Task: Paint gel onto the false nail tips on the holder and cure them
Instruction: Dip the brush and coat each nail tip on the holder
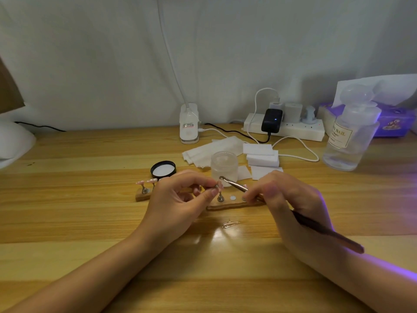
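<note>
Nail tip (pixel 219 184) on its small stand sits pinched between my left hand (pixel 180 199) thumb and fingertips, just above the wooden holder (pixel 228 205). My right hand (pixel 286 199) grips the brush (pixel 234 184), bristles touching the tip. Behind stand the open gel jar (pixel 224 166), its black lid (pixel 163 170) and wipes (pixel 262 154).

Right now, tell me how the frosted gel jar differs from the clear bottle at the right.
The frosted gel jar is short and squat; the clear bottle is tall. The jar stands open, its black lid lying beside it on the table; the bottle is capped with a domed top. The jar has cloudy walls and no label showing; the bottle is see-through with a printed label. Both stand upright.
</note>
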`<act>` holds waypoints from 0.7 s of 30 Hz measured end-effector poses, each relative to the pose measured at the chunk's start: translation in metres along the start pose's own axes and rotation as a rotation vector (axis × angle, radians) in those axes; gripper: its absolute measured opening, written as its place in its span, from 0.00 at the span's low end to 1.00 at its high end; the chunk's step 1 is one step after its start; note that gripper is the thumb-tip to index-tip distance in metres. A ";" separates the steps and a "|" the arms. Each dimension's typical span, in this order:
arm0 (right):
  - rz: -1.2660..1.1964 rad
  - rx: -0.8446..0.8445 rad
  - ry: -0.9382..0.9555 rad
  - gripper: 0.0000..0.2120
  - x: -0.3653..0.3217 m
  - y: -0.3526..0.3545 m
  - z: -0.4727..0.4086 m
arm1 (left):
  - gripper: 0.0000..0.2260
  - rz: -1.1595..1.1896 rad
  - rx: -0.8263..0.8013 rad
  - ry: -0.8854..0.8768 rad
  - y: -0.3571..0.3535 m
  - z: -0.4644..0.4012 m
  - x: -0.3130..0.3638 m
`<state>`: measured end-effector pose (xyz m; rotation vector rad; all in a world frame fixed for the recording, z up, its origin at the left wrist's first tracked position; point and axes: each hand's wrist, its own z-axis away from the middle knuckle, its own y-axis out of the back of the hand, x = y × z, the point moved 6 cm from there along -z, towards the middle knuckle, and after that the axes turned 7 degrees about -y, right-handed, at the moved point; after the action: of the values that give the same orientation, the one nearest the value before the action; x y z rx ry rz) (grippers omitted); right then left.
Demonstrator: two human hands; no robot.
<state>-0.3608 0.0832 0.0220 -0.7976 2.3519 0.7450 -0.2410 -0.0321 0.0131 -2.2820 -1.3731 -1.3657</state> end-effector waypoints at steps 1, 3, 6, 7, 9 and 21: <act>0.015 -0.012 -0.003 0.23 0.001 -0.001 0.000 | 0.05 0.002 0.002 0.006 0.000 0.000 0.000; -0.022 -0.019 -0.027 0.23 0.003 -0.001 0.001 | 0.05 0.004 0.003 0.011 0.001 0.000 0.000; -0.089 0.001 -0.051 0.24 0.004 0.002 0.004 | 0.06 -0.006 -0.006 0.011 0.000 0.001 0.000; -0.080 0.010 -0.041 0.23 0.003 0.003 0.003 | 0.06 -0.005 -0.007 0.012 0.000 0.001 0.000; -0.024 0.000 -0.018 0.20 -0.001 0.001 0.000 | 0.06 -0.004 -0.008 0.014 0.000 0.001 0.000; -0.038 -0.021 -0.040 0.21 0.000 -0.001 0.000 | 0.05 -0.034 0.031 0.012 0.001 0.001 0.001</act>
<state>-0.3605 0.0825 0.0216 -0.8272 2.2908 0.7642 -0.2389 -0.0315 0.0137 -2.2375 -1.4263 -1.3554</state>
